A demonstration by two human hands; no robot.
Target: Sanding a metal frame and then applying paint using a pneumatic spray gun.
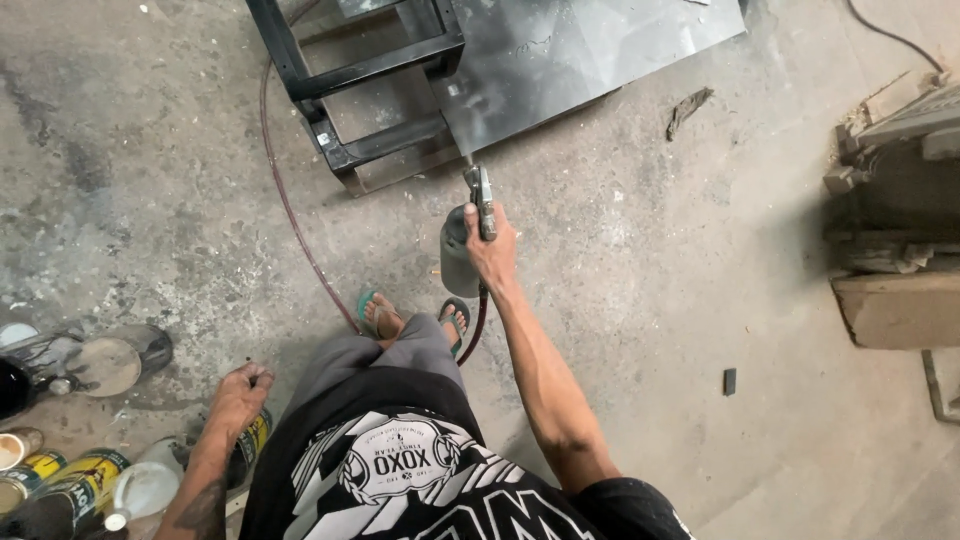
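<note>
Concrete floor [650, 300], stained. Right hand [490, 250] clenched on spray gun [470, 235], aimed toward metal sheet [580, 50]; hose [290, 210] trails behind. Gun judged rigid, cup-heavy; best held at handle. Left hand [238, 392] loosely curled, resting on a can [250, 445].

I've got a grey metal spray gun [470, 235] in my right hand [492, 255], its round cup hanging to the left of my grip and its nozzle aimed toward twelve o'clock. A dark red hose [290, 210] trails from it, curving across the floor toward eleven o'clock.
</note>
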